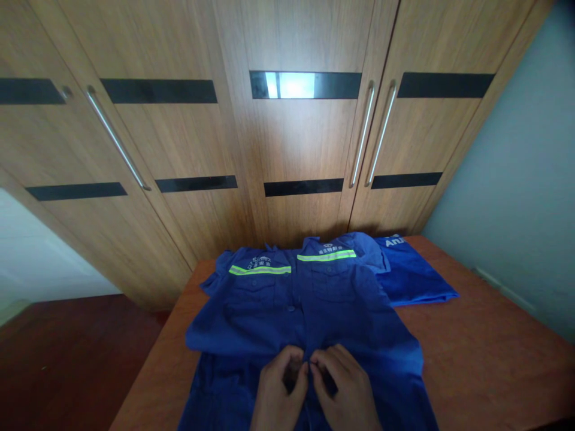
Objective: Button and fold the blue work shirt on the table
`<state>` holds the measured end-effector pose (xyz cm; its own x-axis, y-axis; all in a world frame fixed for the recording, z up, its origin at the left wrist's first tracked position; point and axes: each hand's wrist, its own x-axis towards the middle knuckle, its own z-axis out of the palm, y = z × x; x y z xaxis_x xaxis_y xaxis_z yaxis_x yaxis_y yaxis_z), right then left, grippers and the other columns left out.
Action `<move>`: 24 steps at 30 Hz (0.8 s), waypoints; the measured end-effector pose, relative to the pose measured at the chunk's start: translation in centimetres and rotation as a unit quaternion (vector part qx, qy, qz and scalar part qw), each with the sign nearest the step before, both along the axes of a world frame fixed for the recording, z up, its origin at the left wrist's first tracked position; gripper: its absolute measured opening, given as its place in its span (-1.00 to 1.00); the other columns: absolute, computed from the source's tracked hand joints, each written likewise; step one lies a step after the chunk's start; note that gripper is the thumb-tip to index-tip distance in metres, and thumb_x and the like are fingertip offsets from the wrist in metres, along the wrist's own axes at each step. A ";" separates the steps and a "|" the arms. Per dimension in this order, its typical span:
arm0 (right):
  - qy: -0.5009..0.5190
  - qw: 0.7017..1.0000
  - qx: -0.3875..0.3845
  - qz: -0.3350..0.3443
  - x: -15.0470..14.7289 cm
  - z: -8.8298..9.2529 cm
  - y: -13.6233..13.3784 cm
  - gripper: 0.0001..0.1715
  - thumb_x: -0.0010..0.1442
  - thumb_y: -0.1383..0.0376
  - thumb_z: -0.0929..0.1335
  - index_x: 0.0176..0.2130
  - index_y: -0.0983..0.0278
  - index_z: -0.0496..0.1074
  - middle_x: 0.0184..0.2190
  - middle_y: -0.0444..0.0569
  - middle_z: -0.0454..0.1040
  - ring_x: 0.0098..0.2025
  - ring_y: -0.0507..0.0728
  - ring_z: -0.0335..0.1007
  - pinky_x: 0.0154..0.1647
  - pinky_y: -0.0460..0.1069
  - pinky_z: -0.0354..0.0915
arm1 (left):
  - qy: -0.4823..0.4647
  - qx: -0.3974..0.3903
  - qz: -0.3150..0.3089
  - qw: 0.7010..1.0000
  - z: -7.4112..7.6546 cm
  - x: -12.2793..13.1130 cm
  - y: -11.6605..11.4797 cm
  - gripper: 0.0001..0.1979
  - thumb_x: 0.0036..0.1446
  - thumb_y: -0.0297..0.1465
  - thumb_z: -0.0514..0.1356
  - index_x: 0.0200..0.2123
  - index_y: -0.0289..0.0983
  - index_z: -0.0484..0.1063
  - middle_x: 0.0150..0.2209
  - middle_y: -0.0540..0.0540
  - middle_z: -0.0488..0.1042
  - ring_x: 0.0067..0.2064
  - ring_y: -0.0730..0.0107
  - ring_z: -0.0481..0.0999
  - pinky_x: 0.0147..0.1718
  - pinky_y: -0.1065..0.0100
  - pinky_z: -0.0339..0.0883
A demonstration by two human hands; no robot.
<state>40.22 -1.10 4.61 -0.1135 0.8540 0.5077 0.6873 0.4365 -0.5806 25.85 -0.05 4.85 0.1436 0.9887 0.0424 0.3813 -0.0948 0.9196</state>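
Observation:
A blue work shirt (287, 299) with yellow-green reflective stripes across the chest lies front-up on a wooden table (485, 353). My left hand (278, 392) and my right hand (345, 389) meet at the shirt's front placket near its lower part. The fingers of both hands are curled and pinched on the fabric edges there. What sits between the fingertips is too small to make out. Part of the shirt's lower hem runs out of view at the bottom.
A second blue garment (415, 275) with white lettering lies folded at the table's far right. A wooden wardrobe (287, 149) with long metal handles stands right behind the table. A grey wall is on the right, dark red floor on the left.

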 end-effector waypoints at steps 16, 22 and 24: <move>0.086 0.990 -0.111 0.003 -0.2 -0.6 0.1 -0.75 0.12 0.44 0.26 -0.23 0.19 0.43 -0.45 -0.12 0.44 -0.39 0.07 0.41 -0.32 -0.08 0.30 | -0.183 -0.098 0.050 0.977 -0.7 0.2 0.6 -0.89 -0.08 -0.39 0.24 -0.43 -0.28 0.39 -0.49 -0.01 0.44 -0.40 0.37 0.46 -0.36 0.42 0.32; 0.067 0.981 -0.182 0.024 0.2 0.1 0.0 -0.80 0.15 0.40 0.28 -0.20 0.20 0.41 -0.45 -0.14 0.43 -0.40 0.06 0.41 -0.31 -0.09 0.27 | -0.155 -0.064 0.068 0.984 -0.4 0.6 0.2 -0.93 -0.06 -0.41 0.20 -0.43 -0.27 0.40 -0.51 0.02 0.41 -0.42 0.38 0.44 -0.40 0.43 0.32; 0.060 0.978 -0.199 0.033 0.4 0.5 0.1 -0.86 0.21 0.33 0.27 -0.24 0.20 0.42 -0.46 -0.13 0.44 -0.40 0.06 0.41 -0.32 -0.09 0.26 | -0.111 -0.035 0.077 0.990 0.0 0.7 0.0 -0.96 -0.05 -0.43 0.18 -0.44 -0.26 0.42 -0.51 0.02 0.40 -0.42 0.38 0.44 -0.40 0.44 0.32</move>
